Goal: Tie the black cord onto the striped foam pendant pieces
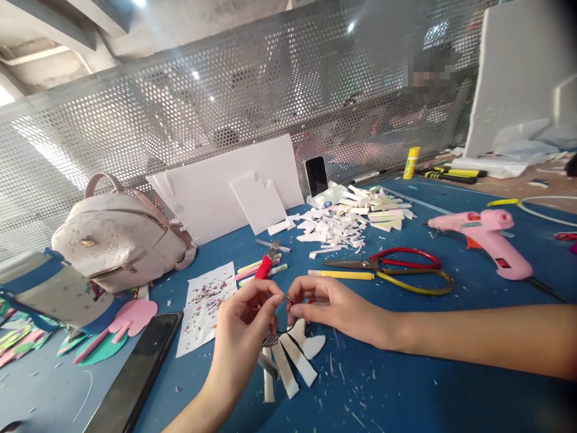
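My left hand (243,334) and my right hand (327,304) meet over the blue table (406,373). Both pinch a thin dark wire (285,299) between thumb and fingertips. Directly beneath them lies a small white foam piece (295,355) made of several strips with dark lines on it. A dark loop of the wire hangs down toward the foam. Red-handled pliers (267,261) lie just beyond my left hand.
Scissors with red and yellow handles (396,267), a yellow stick (340,275) and a pink glue gun (489,240) lie to the right. White foam scraps (342,225) and foam boards (225,189) sit behind. A pale backpack (119,237) and a dark phone (137,373) are at left.
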{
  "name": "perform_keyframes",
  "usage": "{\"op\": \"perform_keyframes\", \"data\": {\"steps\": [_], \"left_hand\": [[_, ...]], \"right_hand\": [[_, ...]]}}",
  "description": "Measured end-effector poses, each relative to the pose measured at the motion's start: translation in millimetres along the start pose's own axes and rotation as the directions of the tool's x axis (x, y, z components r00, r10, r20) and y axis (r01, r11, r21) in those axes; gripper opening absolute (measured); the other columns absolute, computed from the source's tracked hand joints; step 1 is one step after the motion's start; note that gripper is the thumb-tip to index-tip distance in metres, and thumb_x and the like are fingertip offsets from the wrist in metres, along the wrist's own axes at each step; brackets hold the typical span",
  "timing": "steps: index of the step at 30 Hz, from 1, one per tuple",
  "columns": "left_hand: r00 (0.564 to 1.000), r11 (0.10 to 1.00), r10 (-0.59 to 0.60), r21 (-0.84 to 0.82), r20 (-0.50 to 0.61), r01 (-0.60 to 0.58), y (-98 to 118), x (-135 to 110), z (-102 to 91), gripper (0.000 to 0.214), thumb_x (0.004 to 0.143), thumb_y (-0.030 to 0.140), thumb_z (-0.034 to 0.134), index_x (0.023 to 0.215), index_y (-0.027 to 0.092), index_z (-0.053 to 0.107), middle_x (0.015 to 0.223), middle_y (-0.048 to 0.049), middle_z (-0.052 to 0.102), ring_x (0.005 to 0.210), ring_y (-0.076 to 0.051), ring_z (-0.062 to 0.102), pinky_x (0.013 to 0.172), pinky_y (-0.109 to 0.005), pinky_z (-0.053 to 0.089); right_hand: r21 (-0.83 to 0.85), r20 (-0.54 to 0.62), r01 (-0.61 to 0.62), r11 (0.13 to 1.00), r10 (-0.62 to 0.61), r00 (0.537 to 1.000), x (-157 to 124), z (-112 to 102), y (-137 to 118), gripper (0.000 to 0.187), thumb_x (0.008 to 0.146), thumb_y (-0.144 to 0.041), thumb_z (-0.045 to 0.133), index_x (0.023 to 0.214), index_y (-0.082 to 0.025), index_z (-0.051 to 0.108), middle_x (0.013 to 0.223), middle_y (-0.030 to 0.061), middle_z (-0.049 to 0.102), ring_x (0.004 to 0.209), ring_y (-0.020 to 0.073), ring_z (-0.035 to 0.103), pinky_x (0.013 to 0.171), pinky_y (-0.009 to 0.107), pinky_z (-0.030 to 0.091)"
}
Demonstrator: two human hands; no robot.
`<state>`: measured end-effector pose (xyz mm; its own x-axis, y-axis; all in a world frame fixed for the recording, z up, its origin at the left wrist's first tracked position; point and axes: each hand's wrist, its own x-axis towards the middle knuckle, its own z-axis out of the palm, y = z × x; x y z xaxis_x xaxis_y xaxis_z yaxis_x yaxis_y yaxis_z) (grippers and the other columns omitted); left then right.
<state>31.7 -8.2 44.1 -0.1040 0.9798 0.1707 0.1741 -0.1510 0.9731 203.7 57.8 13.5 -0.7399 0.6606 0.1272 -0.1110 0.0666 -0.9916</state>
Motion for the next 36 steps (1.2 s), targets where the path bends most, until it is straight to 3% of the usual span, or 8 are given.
{"op": "perform_keyframes", "data": {"steps": [9, 13, 19, 36], "left_hand": [[0.993, 0.984, -0.108, -0.138, 0.051, 0.114, -18, 3, 0.6, 0.018, 0.086, 0.034, 0.071, 0.083, 0.017, 0.064, 0.064, 0.0037, 0.054, 0.051, -0.008, 0.051, 0.048, -0.017, 0.041], [0.98, 0.954, -0.188, -0.225, 0.07, 0.199, -22, 3, 3.2, 0.022, 0.084, 0.035, 0.074, 0.084, 0.016, 0.064, 0.07, 0.0025, 0.055, 0.054, -0.006, 0.05, 0.052, -0.016, 0.04], [0.956, 0.902, -0.269, -0.318, 0.115, 0.292, -26, 3, 5.9, 0.028, 0.08, 0.039, 0.078, 0.081, 0.015, 0.064, 0.061, 0.0041, 0.051, 0.054, -0.007, 0.047, 0.052, -0.016, 0.037], [0.955, 0.909, -0.272, -0.294, 0.116, 0.295, -27, 3, 6.3, 0.027, 0.08, 0.039, 0.078, 0.08, 0.015, 0.065, 0.062, 0.0029, 0.054, 0.056, -0.007, 0.048, 0.054, -0.017, 0.037]], "right_hand": [[0.059, -0.042, -0.024, 0.998, 0.026, 0.999, -3, -2, 4, 0.015, 0.094, -0.032, 0.064, 0.094, -0.017, 0.061, 0.081, 0.0006, 0.067, 0.078, 0.0121, 0.063, 0.07, 0.023, 0.046], [0.052, -0.054, -0.015, 0.999, 0.018, 0.998, -4, -2, 7, 0.012, 0.094, -0.029, 0.064, 0.094, -0.018, 0.06, 0.079, -0.001, 0.064, 0.075, 0.0107, 0.061, 0.066, 0.022, 0.044], [0.051, -0.093, 0.008, 0.999, -0.003, 0.996, -5, -1, 11, 0.014, 0.093, -0.03, 0.065, 0.089, -0.018, 0.058, 0.076, -0.0028, 0.06, 0.069, 0.0094, 0.055, 0.064, 0.022, 0.042], [0.041, -0.093, -0.013, 0.999, 0.017, 0.996, -5, -2, 12, 0.017, 0.092, -0.033, 0.065, 0.09, -0.018, 0.057, 0.076, -0.0024, 0.058, 0.069, 0.0101, 0.052, 0.063, 0.022, 0.041]]}}
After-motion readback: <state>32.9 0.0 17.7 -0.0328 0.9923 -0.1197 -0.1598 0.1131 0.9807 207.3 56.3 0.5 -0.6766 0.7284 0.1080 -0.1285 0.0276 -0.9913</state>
